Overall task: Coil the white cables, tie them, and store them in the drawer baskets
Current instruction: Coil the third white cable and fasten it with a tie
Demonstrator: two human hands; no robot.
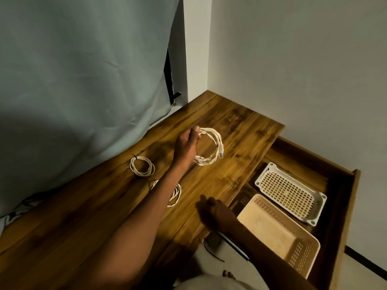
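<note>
The left hand [187, 146] has its fingers and thumb curled round one side of a coiled white cable [210, 146], holding it up just over the far part of the wooden desk [240, 143]; a clear plug hangs on the coil's right side. No tie can be made out on this coil. The right hand [211, 212] hovers low at the desk's near right edge, fingers loosely bent and holding nothing.

Two more coils lie on the desk: a small coil [142, 168] to the left with a dark tie at its top, and another coil [174, 194] nearer, partly hidden under the left forearm.

To the right the drawer [343, 206] stands open with two baskets in it: a white basket [290, 192] farther off and a beige basket [278, 231] nearer. Both look to hold no cable yet.

The step in hand seems to be carrying this coil toward storage, or tying it first. To do it well, the person would likely keep all loops pinched together so none springs loose, bring the free hand in to steady the opposite side, bind the loops before letting go, and then lower the coil flat into a basket rather than drop it.

No brand, label or writing can be read anywhere in view.
</note>
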